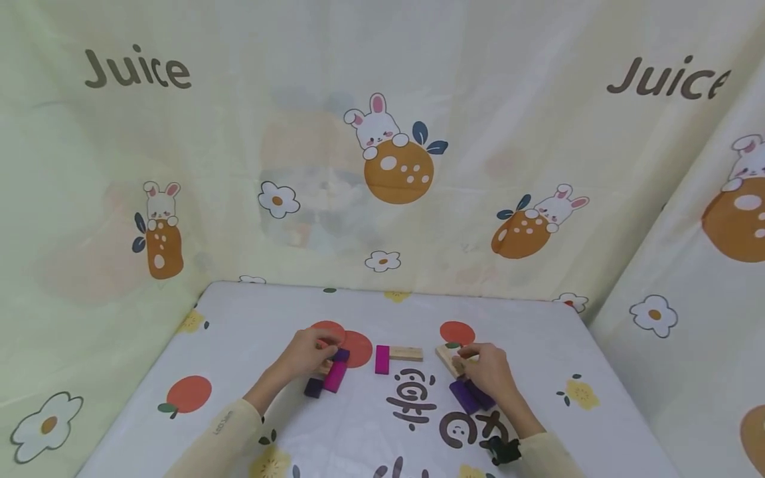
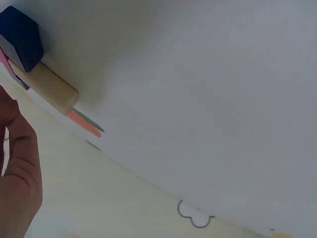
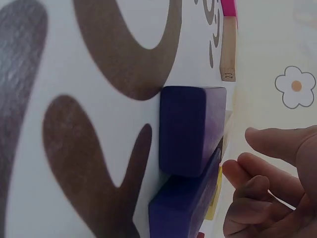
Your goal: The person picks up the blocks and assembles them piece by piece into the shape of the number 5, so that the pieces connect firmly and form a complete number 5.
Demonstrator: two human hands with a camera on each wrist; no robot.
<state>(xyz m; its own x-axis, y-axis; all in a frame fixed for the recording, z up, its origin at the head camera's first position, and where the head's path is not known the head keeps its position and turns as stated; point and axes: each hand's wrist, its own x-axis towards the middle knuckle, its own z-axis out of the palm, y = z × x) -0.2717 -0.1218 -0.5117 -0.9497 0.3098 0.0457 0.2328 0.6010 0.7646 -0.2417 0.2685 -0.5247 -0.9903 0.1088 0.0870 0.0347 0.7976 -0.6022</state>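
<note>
In the head view my left hand [image 1: 306, 353] is at the left block group, bent fingers and thumb apart, beside a dark blue block [image 1: 341, 355]. A magenta block [image 1: 336, 377], a wooden block [image 1: 325, 367] and a dark block [image 1: 313, 388] lie around it. The left wrist view shows this hand only at its edge, apart from the blue block [image 2: 22, 37]. My right hand [image 1: 487, 372] hovers by a wooden block [image 1: 447, 360], near two purple blocks [image 1: 463, 397]. In the right wrist view, thumb and fingers [image 3: 272, 139] stand apart with nothing between them.
Between the hands lie another magenta block [image 1: 382, 360] and a wooden block [image 1: 406, 354], end to side. A white cloth [image 1: 352, 431] printed with fruit, flowers and dark lettering covers the table. Printed curtains [image 1: 323, 252] rise behind and at the sides.
</note>
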